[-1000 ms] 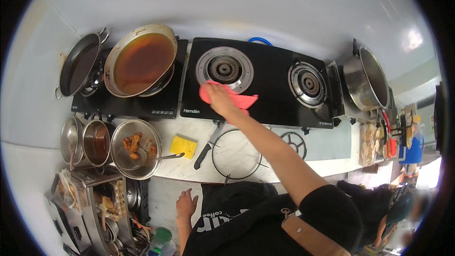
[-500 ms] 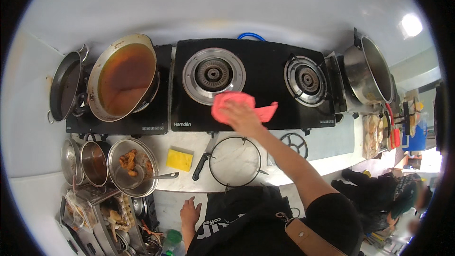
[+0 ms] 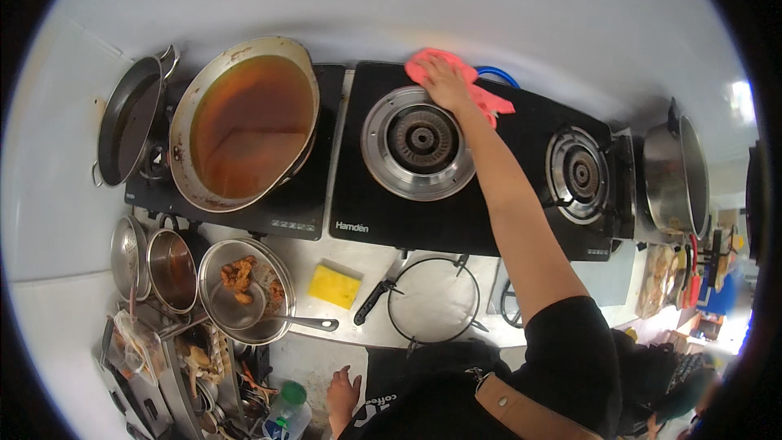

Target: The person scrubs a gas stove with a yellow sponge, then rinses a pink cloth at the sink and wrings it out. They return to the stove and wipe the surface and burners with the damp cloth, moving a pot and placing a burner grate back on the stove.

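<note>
My right hand (image 3: 445, 84) presses a pink cloth (image 3: 429, 55) onto the back edge of the black gas stove (image 3: 505, 220), just behind the large left burner (image 3: 422, 140). Part of the cloth trails out to the right of my wrist. That burner has no pan support on it. On the right, the smaller burner (image 3: 581, 173) still carries its support. My left hand (image 3: 344, 393) hangs low in front of the counter, empty, with its fingers loosely apart. A round wire pan support (image 3: 475, 319), a black-handled knife (image 3: 373, 303) and a yellow sponge (image 3: 335, 286) lie on the counter.
To the left, a large oval pan of brown liquid (image 3: 257, 126) sits on a second stove beside a dark pan (image 3: 130, 122). Fried pieces rest in a strainer over a bowl (image 3: 244, 293). A tall steel pot (image 3: 674, 175) stands at right. Another person (image 3: 660, 375) is at far right.
My right hand has carried the pink cloth from the front of the large burner to the stove's back edge. The view has shifted slightly. My left hand stays low and empty.
</note>
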`<action>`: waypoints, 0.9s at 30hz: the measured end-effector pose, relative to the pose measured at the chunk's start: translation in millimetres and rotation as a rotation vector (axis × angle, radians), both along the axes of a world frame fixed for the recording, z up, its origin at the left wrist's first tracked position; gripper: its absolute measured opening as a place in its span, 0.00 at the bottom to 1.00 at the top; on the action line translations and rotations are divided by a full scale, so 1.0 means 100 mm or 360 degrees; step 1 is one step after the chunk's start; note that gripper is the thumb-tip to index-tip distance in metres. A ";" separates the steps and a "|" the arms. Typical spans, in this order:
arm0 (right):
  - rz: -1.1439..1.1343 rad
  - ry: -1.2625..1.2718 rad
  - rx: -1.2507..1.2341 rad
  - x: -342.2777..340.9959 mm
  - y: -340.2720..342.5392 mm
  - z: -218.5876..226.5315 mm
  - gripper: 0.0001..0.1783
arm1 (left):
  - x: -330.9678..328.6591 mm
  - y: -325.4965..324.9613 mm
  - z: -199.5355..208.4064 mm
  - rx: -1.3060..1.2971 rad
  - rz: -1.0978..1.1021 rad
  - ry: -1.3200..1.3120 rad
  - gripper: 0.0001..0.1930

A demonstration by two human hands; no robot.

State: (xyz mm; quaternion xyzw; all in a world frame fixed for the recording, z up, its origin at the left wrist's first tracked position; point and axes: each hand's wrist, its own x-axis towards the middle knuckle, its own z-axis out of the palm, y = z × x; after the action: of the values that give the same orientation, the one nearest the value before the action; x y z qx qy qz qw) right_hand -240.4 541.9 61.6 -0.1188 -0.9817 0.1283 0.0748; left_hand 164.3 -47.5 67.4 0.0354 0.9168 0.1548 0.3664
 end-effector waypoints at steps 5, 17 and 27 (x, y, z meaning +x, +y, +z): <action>0.0417 -0.0116 -0.0074 -0.49 -0.56 0.05 0.27 | 0.13 0.03 -0.01 0.0106 0.0084 -0.0001 0.23; 0.1146 0.0107 -0.0288 0.27 -1.73 0.15 0.26 | -0.32 0.07 -0.01 0.0128 -0.0107 0.0214 0.23; 0.0821 0.0128 -0.0327 2.70 -2.16 0.23 0.25 | -0.28 -0.08 0.01 0.0102 -0.0315 0.0301 0.23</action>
State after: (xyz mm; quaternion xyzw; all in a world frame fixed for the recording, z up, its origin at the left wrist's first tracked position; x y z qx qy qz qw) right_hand 29.6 326.2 84.4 0.1334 -0.9576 0.2466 0.0659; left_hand 136.3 -55.8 68.6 0.1518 0.9338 0.1432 0.2906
